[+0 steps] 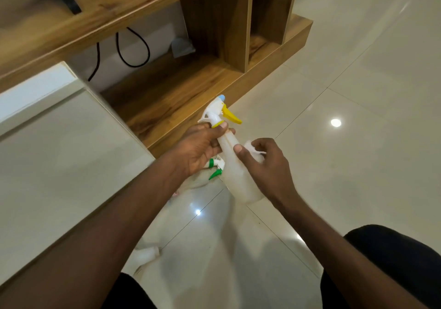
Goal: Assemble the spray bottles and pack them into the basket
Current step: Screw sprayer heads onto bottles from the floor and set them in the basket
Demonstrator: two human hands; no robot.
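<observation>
my left hand (198,147) is wrapped around the neck of the translucent white plastic spray bottle (238,177), fingertips pressed right at the yellow collar under the white trigger head with its yellow lever and pale blue nozzle tip (220,112). my right hand (265,163) curls around the bottle's body lower down, thumb laid across the front, and a small white plastic piece i cannot identify pokes out between its fingers. the bottle is held in the air above the glossy cream tiled floor (358,129), tilted with its head pointing away from me toward the wooden shelf unit (191,86). i judge the head is being seated or tightened on this bottle, though i cannot tell whether the collar is fully threaded. just below my left hand lies a second white spray head with a green lever and green collar (216,168), apparently not yet fitted, and blurred whitish bottle shapes (146,252) rest on the floor nearer my knees. a pale desk surface (59,153) fills the left side. no basket shows in this view. the risks i see: a cross-threaded collar if i twist while the head sits crooked, the smooth bottle slipping in the right hand since those fingers are also busy with the small piece, and knocking the green head away with my left wrist.
</observation>
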